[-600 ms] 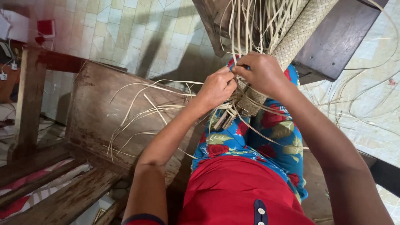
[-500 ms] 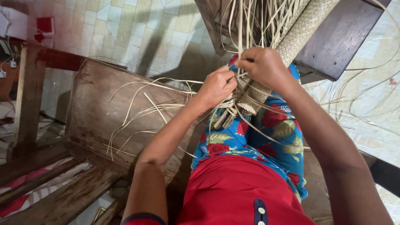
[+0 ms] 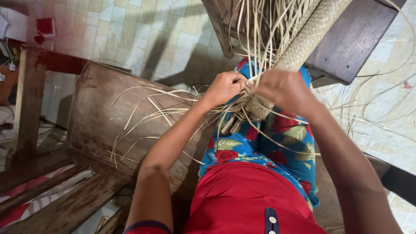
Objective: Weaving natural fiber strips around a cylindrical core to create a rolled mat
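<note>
Gripping strands: left hand closed | right hand closed (apparently) | woven strip taut

Underfoot, a tiled floor of pale green, cream and pinkish squares, crossed by long dark shadows. At upper left, against the tiles, a red object and white things beside it, too small to tell. On the left, a worn wooden bench, brown and scuffed, with a thick post and a rail at its far end. Lower left, more dark planks laid slantwise over red-and-white patterned cloth. At the top, a dark wooden stool or frame, tilted. To the right, paler tiles in soft daylight, strewn with loose pale strands.
</note>
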